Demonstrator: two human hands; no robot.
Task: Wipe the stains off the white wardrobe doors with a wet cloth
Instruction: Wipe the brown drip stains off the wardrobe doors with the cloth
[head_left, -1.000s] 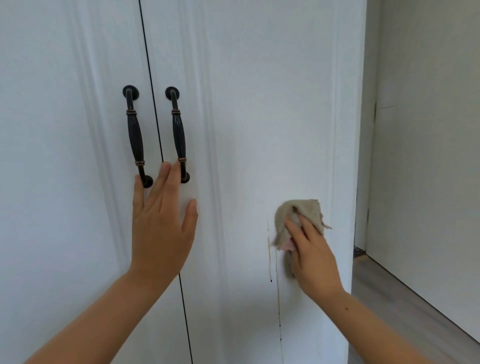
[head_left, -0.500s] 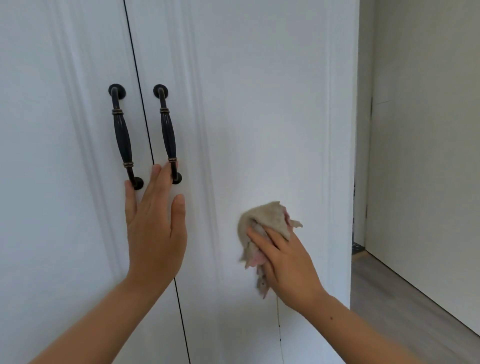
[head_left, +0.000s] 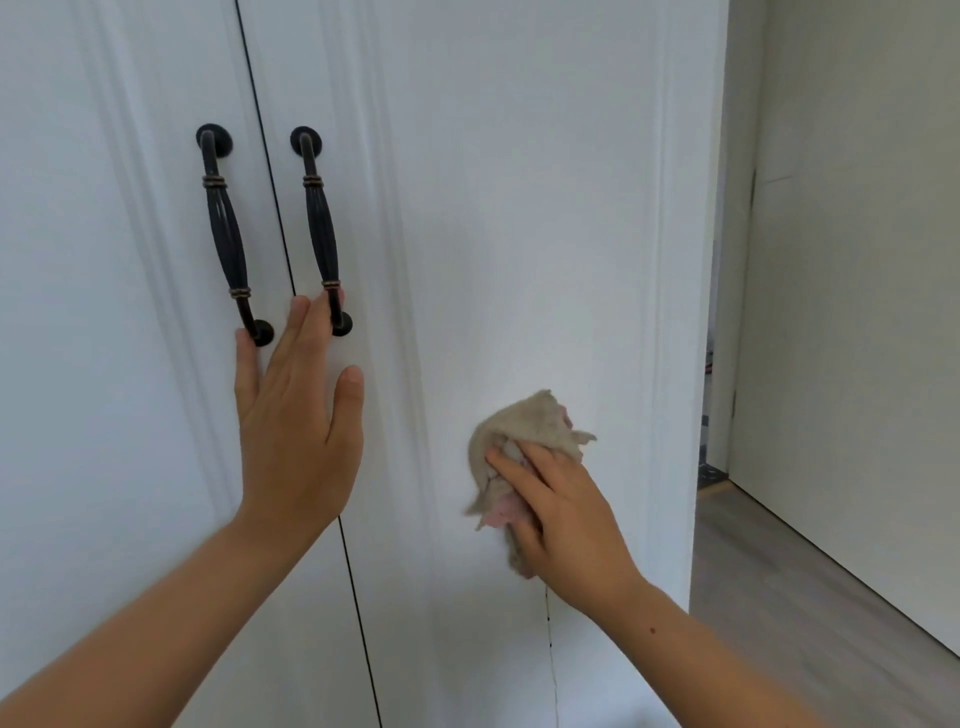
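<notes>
Beige cloth (head_left: 524, 431), bunched and showing a pink patch at its lower edge, is lying against the right wardrobe door (head_left: 519, 234), low on the flat panel and near its moulded right edge. The right hand (head_left: 566, 514) is pressing it there, fingers curled over the wad and gripping it. Just below that hand, a thin dark streak (head_left: 549, 629) is running down the white paint. The left hand (head_left: 296, 441) is reaching across the seam beside the left wardrobe door (head_left: 78, 364), fingers straight and slightly apart, tips at the lower ends of the left handle (head_left: 228, 234) and right handle (head_left: 322, 228). It seems to be resting flat, though contact is hard to judge.
</notes>
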